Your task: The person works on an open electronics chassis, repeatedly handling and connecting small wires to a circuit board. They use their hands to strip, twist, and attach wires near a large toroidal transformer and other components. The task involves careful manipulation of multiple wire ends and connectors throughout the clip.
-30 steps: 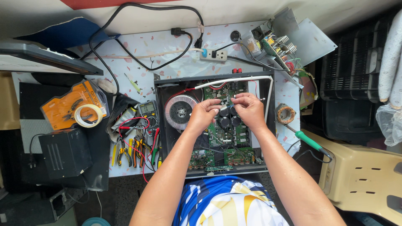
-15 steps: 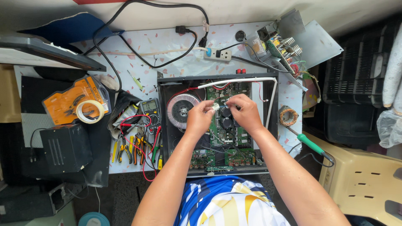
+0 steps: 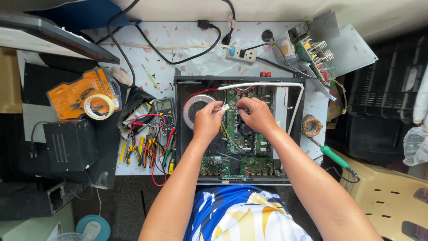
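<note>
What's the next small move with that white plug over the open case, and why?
Probably lower the white plug toward the green board and seat it. Both the left hand and right hand pinch it and its wires above the board, not yet plugged in.

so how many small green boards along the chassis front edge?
2: left small green board and right small green board, side by side in the open chassis, nearest the person. More may sit hidden under the forearms.

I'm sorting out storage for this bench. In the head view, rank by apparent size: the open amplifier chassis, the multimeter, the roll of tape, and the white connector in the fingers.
1. Open amplifier chassis, far the largest.
2. Multimeter and roll of tape: too alike to rank.
3. White connector, smallest, pinched between left hand and right hand.
</note>
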